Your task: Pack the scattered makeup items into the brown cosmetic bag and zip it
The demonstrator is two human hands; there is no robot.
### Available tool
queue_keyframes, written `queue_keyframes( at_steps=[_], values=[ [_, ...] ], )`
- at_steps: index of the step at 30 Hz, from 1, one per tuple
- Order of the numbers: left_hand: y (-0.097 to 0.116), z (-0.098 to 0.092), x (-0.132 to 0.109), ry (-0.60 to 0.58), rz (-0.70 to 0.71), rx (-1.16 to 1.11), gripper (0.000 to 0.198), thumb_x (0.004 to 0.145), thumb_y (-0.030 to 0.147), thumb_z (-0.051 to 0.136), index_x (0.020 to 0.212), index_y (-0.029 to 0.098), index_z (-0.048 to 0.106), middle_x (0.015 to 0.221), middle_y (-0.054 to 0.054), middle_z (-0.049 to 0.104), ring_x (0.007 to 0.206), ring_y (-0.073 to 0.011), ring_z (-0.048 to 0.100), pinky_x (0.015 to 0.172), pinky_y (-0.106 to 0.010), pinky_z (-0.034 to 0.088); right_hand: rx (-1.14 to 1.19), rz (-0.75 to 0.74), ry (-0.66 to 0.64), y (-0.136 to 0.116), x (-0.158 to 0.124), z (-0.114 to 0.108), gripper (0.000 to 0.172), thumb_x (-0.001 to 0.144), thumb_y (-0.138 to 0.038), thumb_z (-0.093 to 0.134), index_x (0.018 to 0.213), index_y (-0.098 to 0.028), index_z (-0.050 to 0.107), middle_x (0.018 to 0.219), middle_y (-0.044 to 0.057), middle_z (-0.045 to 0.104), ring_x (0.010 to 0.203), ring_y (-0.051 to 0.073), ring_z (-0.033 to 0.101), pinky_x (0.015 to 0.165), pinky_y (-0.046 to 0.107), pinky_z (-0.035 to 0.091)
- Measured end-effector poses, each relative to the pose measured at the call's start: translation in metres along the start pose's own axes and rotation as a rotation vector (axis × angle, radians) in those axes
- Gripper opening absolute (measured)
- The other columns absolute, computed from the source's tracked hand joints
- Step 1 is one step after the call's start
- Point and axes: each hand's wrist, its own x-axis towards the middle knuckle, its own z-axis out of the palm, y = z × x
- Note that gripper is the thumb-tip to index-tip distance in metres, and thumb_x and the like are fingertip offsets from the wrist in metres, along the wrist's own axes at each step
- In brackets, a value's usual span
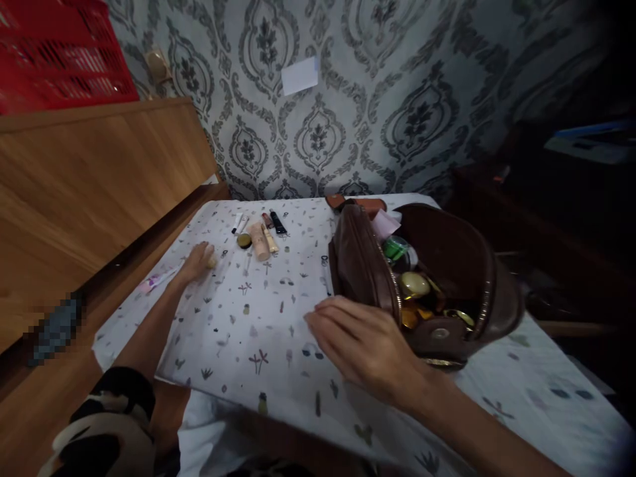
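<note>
My left hand [197, 263] rests low over the left part of the patterned white cloth. Its fingers are bent around a small yellowish item [212, 262], too blurred to name. My right hand [368, 341] is in front of an open brown leather bag [362, 255], fingers curled and pressed together; whatever may be inside them is hidden. Within the bag show a gold round lid [415, 285], a green-topped jar [395, 248] and a pink paper-like piece [386, 225]. Beyond my left hand lie a beige squeeze tube [259, 242], a round dark-gold jar [244, 240] and a black tube [278, 222].
The cloth [238, 358] covers the table. A purple-and-white packet [154, 281] lies at its left edge. Wooden furniture [99, 179] with a red plastic crate [64, 59] stands at left. Patterned wallpaper [318, 132] closes off the back; dark furniture [546, 218] is at right.
</note>
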Motion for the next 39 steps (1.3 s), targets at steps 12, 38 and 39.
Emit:
queue_keyframes(
  at_steps=[12,38,39],
  values=[
    [0.04,0.031,-0.011,-0.064,0.072,-0.061,0.065,0.104,0.052,0.03,0.158,0.016,0.031,0.164,-0.013,0.038,0.153,-0.0248,0.034,0.125,-0.043,0.031,0.292,0.234,-0.261,-0.001,-0.025,0.09,0.021,0.1,-0.012,0.051,0.084,-0.018,0.063,0.078,0.003,0.066,0.076,0.017,0.062,0.069,0.028,0.047],
    [-0.023,-0.043,-0.118,-0.055,-0.077,0.085,0.068,0.086,0.057,0.044,0.138,0.015,0.054,0.135,-0.013,0.066,0.12,-0.0295,0.063,0.106,-0.042,0.051,0.415,0.374,-0.227,-0.002,-0.036,0.1,0.017,0.094,-0.009,0.055,0.086,-0.016,0.068,0.08,0.005,0.07,0.079,0.018,0.064,0.073,0.029,0.051],
    [-0.021,-0.042,-0.119,-0.049,-0.084,0.08,0.069,0.085,0.06,0.04,0.134,0.014,0.056,0.132,-0.015,0.067,0.119,-0.0308,0.064,0.104,-0.043,0.051,0.399,0.377,-0.239,-0.003,-0.035,0.099,0.016,0.094,-0.009,0.056,0.086,-0.016,0.068,0.081,0.006,0.07,0.08,0.018,0.064,0.075,0.029,0.051]
  ],
)
